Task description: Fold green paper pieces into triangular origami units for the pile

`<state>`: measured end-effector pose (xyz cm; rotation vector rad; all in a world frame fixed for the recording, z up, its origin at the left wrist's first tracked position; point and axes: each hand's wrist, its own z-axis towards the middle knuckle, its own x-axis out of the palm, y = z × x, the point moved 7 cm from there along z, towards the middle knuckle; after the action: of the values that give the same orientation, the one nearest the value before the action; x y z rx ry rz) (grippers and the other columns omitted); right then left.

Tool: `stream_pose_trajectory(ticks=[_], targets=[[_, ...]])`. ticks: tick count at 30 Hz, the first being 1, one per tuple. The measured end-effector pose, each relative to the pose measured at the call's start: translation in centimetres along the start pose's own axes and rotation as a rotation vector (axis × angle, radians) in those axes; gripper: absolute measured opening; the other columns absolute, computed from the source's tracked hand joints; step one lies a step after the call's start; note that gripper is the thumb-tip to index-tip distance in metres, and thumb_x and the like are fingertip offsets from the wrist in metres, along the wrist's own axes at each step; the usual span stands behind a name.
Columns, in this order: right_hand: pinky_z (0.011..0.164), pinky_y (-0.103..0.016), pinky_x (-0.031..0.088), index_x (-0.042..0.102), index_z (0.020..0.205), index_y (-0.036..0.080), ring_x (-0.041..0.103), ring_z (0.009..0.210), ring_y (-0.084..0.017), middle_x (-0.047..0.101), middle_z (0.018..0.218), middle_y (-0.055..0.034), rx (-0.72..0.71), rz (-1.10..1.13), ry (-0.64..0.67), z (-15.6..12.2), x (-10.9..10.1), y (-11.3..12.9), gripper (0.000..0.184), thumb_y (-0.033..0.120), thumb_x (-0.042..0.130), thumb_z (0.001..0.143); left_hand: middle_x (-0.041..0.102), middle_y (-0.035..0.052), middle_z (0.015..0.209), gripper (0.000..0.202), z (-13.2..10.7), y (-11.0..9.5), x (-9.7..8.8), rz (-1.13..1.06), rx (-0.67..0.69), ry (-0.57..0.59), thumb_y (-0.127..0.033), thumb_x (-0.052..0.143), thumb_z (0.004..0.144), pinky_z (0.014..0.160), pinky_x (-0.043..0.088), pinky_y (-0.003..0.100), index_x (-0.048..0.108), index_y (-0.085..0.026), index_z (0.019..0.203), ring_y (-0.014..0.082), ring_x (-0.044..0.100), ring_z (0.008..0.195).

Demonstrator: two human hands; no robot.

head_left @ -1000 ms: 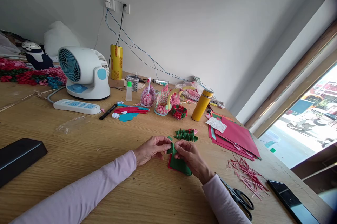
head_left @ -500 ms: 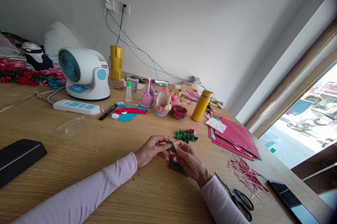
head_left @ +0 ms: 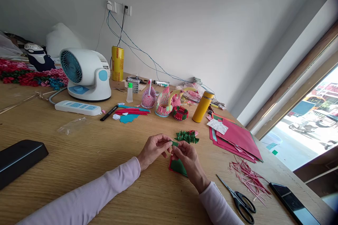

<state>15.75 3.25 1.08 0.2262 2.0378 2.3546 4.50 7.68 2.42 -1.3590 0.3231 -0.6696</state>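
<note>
My left hand (head_left: 154, 148) and my right hand (head_left: 188, 157) meet over the wooden table (head_left: 92, 154), and both pinch one small folded green paper piece (head_left: 175, 144) between the fingertips. Under my right hand lies a small stack of green and red paper squares (head_left: 177, 166). Just beyond the hands sits a pile of folded green paper pieces (head_left: 187, 136), with a bit of pink among them. Both sleeves are pale pink.
Red paper sheets (head_left: 235, 136), pink paper trimmings (head_left: 248, 178), scissors (head_left: 239, 199) and a phone (head_left: 292, 202) lie to the right. Further back stand a yellow flask (head_left: 202, 106), folded paper models (head_left: 164, 101), a fan (head_left: 84, 74) and a power strip (head_left: 77, 107). A black object (head_left: 18, 158) lies at the left.
The green piece between my fingers has been folded smaller and now shows only as a small bit at the fingertips. My hands stayed over the paper stack.
</note>
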Motion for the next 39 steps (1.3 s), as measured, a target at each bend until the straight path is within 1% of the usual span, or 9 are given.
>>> stream_pose_trajectory(ticks=[7, 15, 20, 26, 28, 31, 33, 35, 39], targets=[[0.051, -0.024, 0.043, 0.058, 0.074, 0.015, 0.059, 0.052, -0.013, 0.063, 0.066, -0.0012, -0.057, -0.054, -0.092, 0.1, -0.9, 0.5, 0.035, 0.045, 0.074, 0.065, 0.061, 0.0027, 0.072, 0.028, 0.3, -0.1, -0.4, 0.101, 0.009, -0.005, -0.03, 0.069, 0.07, 0.049, 0.048, 0.022, 0.056, -0.012, 0.087, 0.0141, 0.059, 0.065], [0.048, -0.022, 0.04, 0.062, 0.07, 0.014, 0.055, 0.048, -0.01, 0.064, 0.06, -0.0015, -0.063, -0.099, -0.047, 0.1, -0.6, 0.7, 0.03, 0.043, 0.069, 0.072, 0.063, 0.0009, 0.068, 0.024, 0.1, -0.6, -0.1, 0.052, 0.029, -0.027, -0.029, 0.07, 0.069, 0.052, 0.041, 0.019, 0.053, -0.014, 0.079, 0.0121, 0.06, 0.063], [0.047, -0.023, 0.041, 0.059, 0.067, 0.014, 0.057, 0.047, -0.011, 0.067, 0.063, -0.0031, -0.084, -0.093, -0.064, -0.1, -0.7, 1.1, 0.031, 0.043, 0.067, 0.074, 0.064, 0.0019, 0.07, 0.024, -0.1, -0.5, 0.4, -0.012, 0.0, 0.008, -0.03, 0.069, 0.072, 0.051, 0.038, 0.019, 0.053, -0.014, 0.081, 0.0131, 0.062, 0.065], [0.046, -0.023, 0.042, 0.057, 0.065, 0.015, 0.057, 0.044, -0.012, 0.062, 0.056, -0.0016, -0.1, -0.15, -0.06, -0.1, -0.7, 1.5, 0.037, 0.049, 0.059, 0.079, 0.065, 0.0042, 0.075, 0.023, -0.1, 0.0, 0.3, 0.005, 0.006, 0.039, -0.033, 0.063, 0.078, 0.048, 0.036, 0.018, 0.054, -0.014, 0.088, 0.0168, 0.065, 0.072], [0.047, -0.024, 0.043, 0.057, 0.07, 0.015, 0.057, 0.045, -0.012, 0.062, 0.059, -0.0019, -0.103, -0.143, -0.069, -0.2, -0.9, 1.6, 0.038, 0.051, 0.054, 0.083, 0.064, 0.0043, 0.076, 0.023, 0.0, 0.2, 0.1, -0.002, 0.004, 0.024, -0.034, 0.062, 0.078, 0.048, 0.037, 0.018, 0.054, -0.014, 0.088, 0.018, 0.066, 0.074], [0.047, -0.023, 0.042, 0.054, 0.085, 0.017, 0.058, 0.047, -0.012, 0.063, 0.068, -0.0011, -0.143, -0.126, -0.109, -0.3, -1.2, 1.8, 0.033, 0.049, 0.05, 0.086, 0.064, 0.0044, 0.078, 0.024, 0.1, 0.2, -0.3, 0.002, 0.008, -0.014, -0.035, 0.062, 0.078, 0.047, 0.037, 0.018, 0.055, -0.014, 0.088, 0.0188, 0.066, 0.075], [0.047, -0.023, 0.043, 0.05, 0.089, 0.019, 0.059, 0.049, -0.012, 0.062, 0.073, -0.0004, -0.19, -0.166, -0.127, -0.4, -1.3, 2.0, 0.028, 0.046, 0.054, 0.084, 0.064, 0.0048, 0.079, 0.025, 0.1, 0.3, -0.4, 0.006, 0.011, -0.032, -0.036, 0.063, 0.077, 0.046, 0.036, 0.018, 0.055, -0.014, 0.088, 0.019, 0.067, 0.075], [0.048, -0.023, 0.043, 0.049, 0.086, 0.02, 0.06, 0.049, -0.012, 0.061, 0.073, 0.0005, -0.227, -0.251, -0.138, -0.5, -1.3, 2.1, 0.025, 0.042, 0.06, 0.081, 0.065, 0.0048, 0.079, 0.025, 0.1, 0.3, -0.5, 0.009, 0.008, -0.045, -0.036, 0.063, 0.076, 0.046, 0.037, 0.018, 0.056, -0.015, 0.087, 0.019, 0.067, 0.074], [0.051, -0.024, 0.043, 0.05, 0.086, 0.02, 0.06, 0.048, -0.014, 0.06, 0.061, 0.0029, -0.251, -0.434, -0.161, -0.7, -1.1, 2.0, 0.019, 0.034, 0.061, 0.08, 0.065, 0.0053, 0.077, 0.026, 0.0, 0.2, -0.4, 0.02, -0.012, -0.048, -0.037, 0.065, 0.075, 0.046, 0.038, 0.018, 0.056, -0.014, 0.085, 0.0202, 0.067, 0.075]])
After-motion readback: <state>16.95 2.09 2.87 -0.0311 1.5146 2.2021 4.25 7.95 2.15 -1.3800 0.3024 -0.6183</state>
